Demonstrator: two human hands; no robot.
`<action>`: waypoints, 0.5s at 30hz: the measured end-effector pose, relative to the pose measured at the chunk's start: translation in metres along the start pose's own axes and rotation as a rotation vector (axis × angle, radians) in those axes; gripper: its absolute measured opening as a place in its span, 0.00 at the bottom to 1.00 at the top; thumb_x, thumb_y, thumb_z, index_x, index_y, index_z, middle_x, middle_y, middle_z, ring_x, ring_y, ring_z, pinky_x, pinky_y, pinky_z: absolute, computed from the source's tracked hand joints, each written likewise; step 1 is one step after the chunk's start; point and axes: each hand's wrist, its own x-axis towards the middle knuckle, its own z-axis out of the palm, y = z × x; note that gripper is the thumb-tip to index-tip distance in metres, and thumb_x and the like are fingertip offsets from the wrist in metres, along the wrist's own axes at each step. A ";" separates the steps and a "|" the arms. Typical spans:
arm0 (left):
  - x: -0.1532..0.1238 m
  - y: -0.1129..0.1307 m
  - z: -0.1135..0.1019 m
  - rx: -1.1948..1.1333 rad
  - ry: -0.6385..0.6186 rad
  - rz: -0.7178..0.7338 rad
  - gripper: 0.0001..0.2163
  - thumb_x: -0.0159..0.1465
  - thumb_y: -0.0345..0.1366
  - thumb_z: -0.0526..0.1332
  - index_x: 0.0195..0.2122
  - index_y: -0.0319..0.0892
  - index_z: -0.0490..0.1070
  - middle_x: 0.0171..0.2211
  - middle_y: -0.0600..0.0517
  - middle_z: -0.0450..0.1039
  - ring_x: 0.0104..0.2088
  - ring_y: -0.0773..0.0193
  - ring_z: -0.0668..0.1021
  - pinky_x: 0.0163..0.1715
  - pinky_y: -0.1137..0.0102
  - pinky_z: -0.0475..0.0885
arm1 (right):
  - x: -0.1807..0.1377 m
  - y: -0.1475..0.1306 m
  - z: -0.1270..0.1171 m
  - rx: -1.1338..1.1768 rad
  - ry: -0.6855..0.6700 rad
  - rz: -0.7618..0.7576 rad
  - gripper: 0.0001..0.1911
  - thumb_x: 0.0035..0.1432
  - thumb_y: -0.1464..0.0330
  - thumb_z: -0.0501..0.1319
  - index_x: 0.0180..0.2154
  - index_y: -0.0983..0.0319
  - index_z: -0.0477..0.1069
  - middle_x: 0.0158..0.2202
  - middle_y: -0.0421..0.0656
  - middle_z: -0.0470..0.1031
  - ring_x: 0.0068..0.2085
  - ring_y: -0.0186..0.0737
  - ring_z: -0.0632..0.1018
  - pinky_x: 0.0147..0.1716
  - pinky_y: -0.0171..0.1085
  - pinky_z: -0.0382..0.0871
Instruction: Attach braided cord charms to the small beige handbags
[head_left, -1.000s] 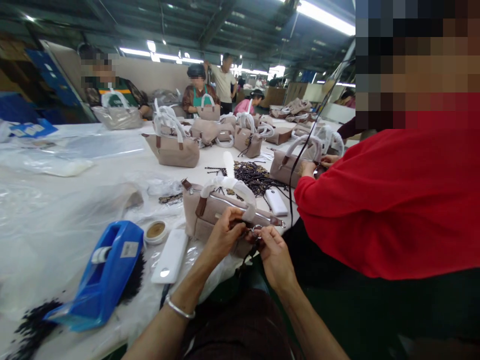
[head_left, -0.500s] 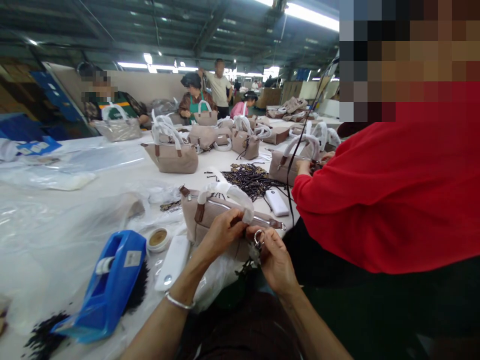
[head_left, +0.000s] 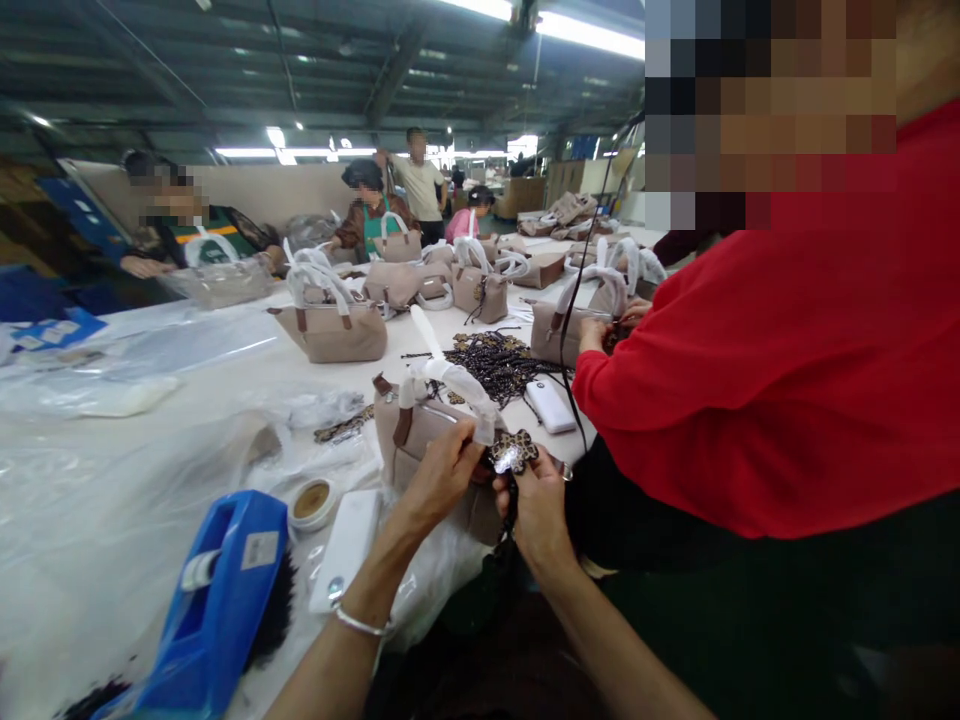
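A beige handbag (head_left: 397, 445) with brown trim stands at the table edge in front of me, its handles (head_left: 450, 378) wrapped in white. My left hand (head_left: 439, 480) is closed at the lower end of the near handle, pinching the bag there; its fingertips are partly hidden. Just to its right, my right hand (head_left: 541, 505) grips a flower-shaped, leopard-patterned charm (head_left: 514, 452) between thumb and fingers. A dark beaded strand hangs below the charm, against the bag's front. The two hands are close together.
Left of the bag lie a white phone-like device (head_left: 345, 550), a round tin (head_left: 313, 503) and a blue tape dispenser (head_left: 217, 600). Behind it are a heap of beaded charms (head_left: 495, 365), a white device (head_left: 551, 405) and more handbags (head_left: 330, 330). A co-worker in red (head_left: 750, 390) sits close on the right.
The right hand held a silver ring before; now the flower charm shows in its fingers, facing up. A second wrapped handle now stands up behind the near one. The view has shifted slightly.
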 end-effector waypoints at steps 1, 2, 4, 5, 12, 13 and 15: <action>-0.001 -0.001 0.001 -0.002 0.012 0.006 0.08 0.67 0.39 0.52 0.32 0.43 0.63 0.29 0.54 0.70 0.30 0.64 0.73 0.32 0.70 0.66 | 0.002 0.002 0.001 -0.004 0.010 -0.014 0.12 0.50 0.62 0.64 0.35 0.59 0.66 0.16 0.31 0.69 0.12 0.26 0.65 0.10 0.25 0.55; -0.001 -0.001 0.001 -0.012 0.016 0.007 0.08 0.67 0.39 0.52 0.33 0.43 0.63 0.29 0.55 0.69 0.30 0.64 0.72 0.32 0.70 0.65 | 0.004 0.004 0.002 -0.006 0.019 -0.030 0.11 0.50 0.63 0.63 0.34 0.59 0.65 0.16 0.31 0.69 0.12 0.26 0.65 0.10 0.25 0.55; 0.000 0.000 0.001 -0.032 0.000 -0.003 0.08 0.66 0.40 0.54 0.32 0.43 0.63 0.27 0.56 0.67 0.28 0.66 0.70 0.29 0.72 0.64 | 0.007 0.007 0.001 -0.007 0.023 -0.065 0.09 0.50 0.65 0.62 0.34 0.59 0.66 0.17 0.31 0.70 0.13 0.27 0.67 0.10 0.25 0.56; 0.002 0.001 0.001 -0.033 -0.011 -0.010 0.09 0.65 0.40 0.55 0.30 0.43 0.61 0.25 0.58 0.65 0.26 0.67 0.69 0.28 0.72 0.62 | 0.008 0.008 0.000 -0.006 0.018 -0.078 0.09 0.50 0.66 0.62 0.34 0.59 0.66 0.17 0.31 0.70 0.13 0.27 0.67 0.10 0.25 0.57; 0.009 0.003 -0.001 0.054 0.028 -0.018 0.11 0.65 0.40 0.53 0.27 0.45 0.55 0.22 0.59 0.62 0.24 0.66 0.67 0.27 0.71 0.60 | 0.005 0.003 -0.006 -0.079 -0.059 -0.126 0.09 0.47 0.70 0.60 0.34 0.59 0.66 0.18 0.32 0.71 0.14 0.29 0.70 0.11 0.26 0.58; 0.009 0.002 -0.001 0.073 0.040 -0.013 0.11 0.65 0.40 0.53 0.27 0.45 0.55 0.22 0.58 0.62 0.25 0.66 0.68 0.27 0.71 0.60 | 0.004 0.001 -0.006 -0.085 -0.066 -0.124 0.11 0.46 0.70 0.60 0.35 0.59 0.66 0.19 0.32 0.72 0.15 0.30 0.71 0.11 0.26 0.59; 0.007 0.000 0.001 0.104 0.058 -0.003 0.10 0.65 0.40 0.52 0.28 0.46 0.54 0.22 0.58 0.63 0.26 0.64 0.68 0.28 0.70 0.59 | 0.002 -0.002 -0.004 -0.085 -0.064 -0.116 0.15 0.44 0.71 0.61 0.38 0.59 0.67 0.21 0.33 0.74 0.17 0.31 0.73 0.12 0.27 0.62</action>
